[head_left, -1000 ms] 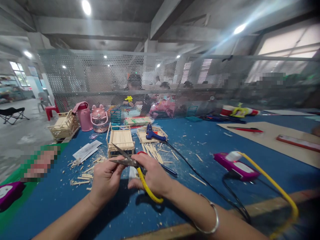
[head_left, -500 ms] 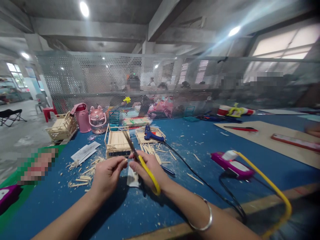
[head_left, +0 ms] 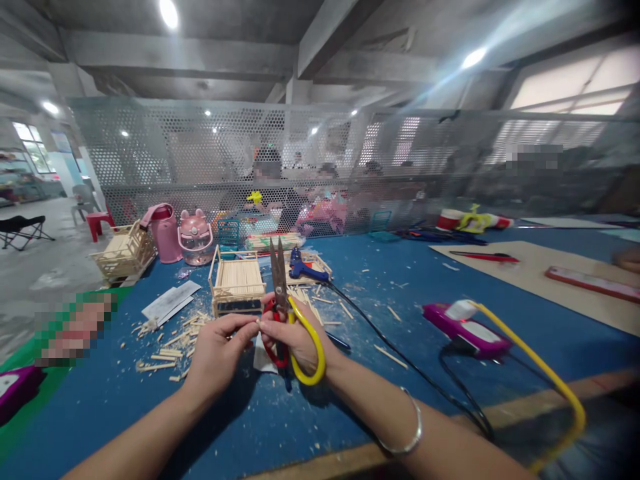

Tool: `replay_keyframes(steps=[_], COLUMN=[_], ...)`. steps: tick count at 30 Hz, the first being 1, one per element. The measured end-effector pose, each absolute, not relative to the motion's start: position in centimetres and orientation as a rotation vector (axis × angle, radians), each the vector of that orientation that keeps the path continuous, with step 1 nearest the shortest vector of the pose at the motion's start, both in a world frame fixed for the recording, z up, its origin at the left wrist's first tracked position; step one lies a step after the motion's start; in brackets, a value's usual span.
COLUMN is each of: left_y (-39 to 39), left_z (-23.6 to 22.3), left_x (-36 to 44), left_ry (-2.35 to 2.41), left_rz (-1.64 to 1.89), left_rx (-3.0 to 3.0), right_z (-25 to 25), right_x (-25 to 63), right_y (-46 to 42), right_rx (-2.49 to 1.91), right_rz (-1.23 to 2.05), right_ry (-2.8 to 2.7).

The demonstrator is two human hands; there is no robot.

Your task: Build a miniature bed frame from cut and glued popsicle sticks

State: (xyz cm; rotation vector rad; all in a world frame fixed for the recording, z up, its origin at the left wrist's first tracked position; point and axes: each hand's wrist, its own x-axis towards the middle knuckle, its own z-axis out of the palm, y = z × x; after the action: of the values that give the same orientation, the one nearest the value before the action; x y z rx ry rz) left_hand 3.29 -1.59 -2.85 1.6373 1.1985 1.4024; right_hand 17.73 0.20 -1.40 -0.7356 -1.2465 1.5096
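My right hand (head_left: 295, 337) is closed around a pair of scissors (head_left: 281, 283) with one yellow and one red handle. Their blades point up and away, slightly parted. My left hand (head_left: 223, 347) is pinched, its fingertips meeting those of the right hand beside the red handle. A tiny pale bit shows between the fingertips, too small to name. Just beyond the hands stands a small stick-built frame (head_left: 237, 277) with a slatted base. Short cut wooden sticks (head_left: 173, 353) lie to the left of my left hand. A white paper slip (head_left: 264, 357) is partly hidden under the hands.
A blue glue gun (head_left: 307, 270) rests on another stick piece, its black cord running right. Farther right is a purple power strip (head_left: 465, 330) with a yellow cable. At the back left stand a pink bottle (head_left: 165, 233), a pink jug (head_left: 195, 240) and a larger stick model (head_left: 125, 253).
The scissors have turned in my right hand, blades swinging from leaning left to nearly upright, so both handles now show. My left hand has shifted slightly right, still pinched.
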Motion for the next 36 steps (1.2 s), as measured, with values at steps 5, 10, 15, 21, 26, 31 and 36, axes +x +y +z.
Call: replay_keyframes(steps=[5,10,15,21,26,31,36], left_y=[-2.0,-2.0,-1.6,-1.1,-1.2,-1.2,-1.5], left_z=[-2.5,-2.6,-2.9,-3.0,-3.3,-3.5,-3.0], left_x=[3.7,3.7,3.1,2.5,2.7,2.9,2.7], left_ry=[1.016,1.090,1.242,1.189,1.260,1.253,1.191], left_rz=[1.402,1.451,1.491,1.499,1.450,1.458,1.453], left_rx=[1.623,1.677,2.077,2.461,2.178,2.162,2.262], right_z=[-1.5,-1.3,-1.3,-1.5,-1.7,-1.5,-1.7], right_x=[17.7,17.7,17.7,17.7,17.8,17.9,17.9], right_y=[0.4,0.0,-0.2,0.1,0.4,0.4,0.4], right_rx=[-0.684,-0.697,-0.757,-0.807,-0.824,-0.806,-0.803], right_rz=[1.496,1.496,1.365,1.316,1.379,1.325,1.300], right_ry=[-1.244,-1.283,-1.334,-1.386,-1.327,-1.380,-1.423])
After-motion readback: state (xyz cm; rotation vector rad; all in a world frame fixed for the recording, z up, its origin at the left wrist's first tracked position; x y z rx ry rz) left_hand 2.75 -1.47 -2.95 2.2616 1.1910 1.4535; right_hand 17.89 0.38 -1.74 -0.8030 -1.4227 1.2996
